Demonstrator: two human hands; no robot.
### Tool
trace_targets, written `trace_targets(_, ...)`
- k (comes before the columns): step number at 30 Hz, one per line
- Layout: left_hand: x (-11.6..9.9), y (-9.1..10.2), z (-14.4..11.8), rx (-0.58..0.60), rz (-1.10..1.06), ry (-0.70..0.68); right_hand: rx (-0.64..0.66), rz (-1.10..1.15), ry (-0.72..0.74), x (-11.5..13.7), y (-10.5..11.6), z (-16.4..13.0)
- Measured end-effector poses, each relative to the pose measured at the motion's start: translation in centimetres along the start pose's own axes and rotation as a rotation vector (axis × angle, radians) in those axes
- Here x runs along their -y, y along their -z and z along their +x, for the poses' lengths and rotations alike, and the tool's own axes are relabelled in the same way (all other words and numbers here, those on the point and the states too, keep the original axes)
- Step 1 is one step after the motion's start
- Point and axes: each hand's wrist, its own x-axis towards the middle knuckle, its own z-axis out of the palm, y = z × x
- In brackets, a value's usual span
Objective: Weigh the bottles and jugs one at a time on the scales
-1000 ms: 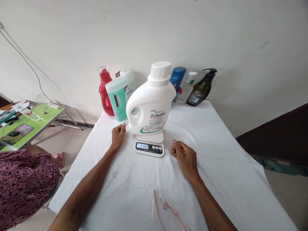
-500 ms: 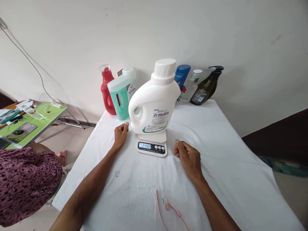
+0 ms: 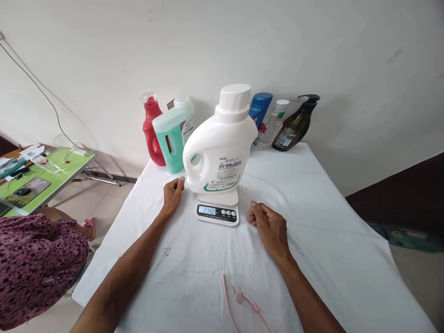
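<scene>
A large white detergent jug [image 3: 222, 143] with a white cap stands upright on a small kitchen scale [image 3: 217, 215], whose lit display reads 2142. My left hand [image 3: 173, 196] rests closed on the white cloth, just left of the jug's base, with nothing visible in it. To the right of the scale, my right hand [image 3: 268, 226] lies on the cloth with its fingers curled into a fist, also holding nothing that shows. Neither hand touches the jug or the scale.
Behind the jug stand a red bottle [image 3: 151, 134], a green jug [image 3: 173, 143], a blue bottle [image 3: 261, 107], a clear bottle [image 3: 274, 125] and a dark pump bottle [image 3: 294, 127] along the wall. A pink cord [image 3: 255, 307] lies in front. A person in a patterned skirt [image 3: 38, 268] sits left, beside a green table [image 3: 57, 178].
The whole view has shifted very slightly. Both hands, the jug and the scale stay in place, and the reading is the same.
</scene>
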Motion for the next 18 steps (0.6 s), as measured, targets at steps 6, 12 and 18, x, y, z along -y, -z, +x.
trace_targets(6, -0.11, -0.02, -0.06, -0.008, 0.003, 0.003, 0.001, 0.002, 0.004, -0.01, 0.09, -0.04)
trace_targets(12, 0.01, -0.01, 0.04, -0.007, 0.007, 0.003, 0.007, -0.001, 0.005, -0.26, 0.05, 0.06)
trace_targets(18, 0.15, 0.04, 0.09, -0.009, -0.001, -0.004, 0.010, 0.003, 0.008, -0.25, 0.04, 0.02)
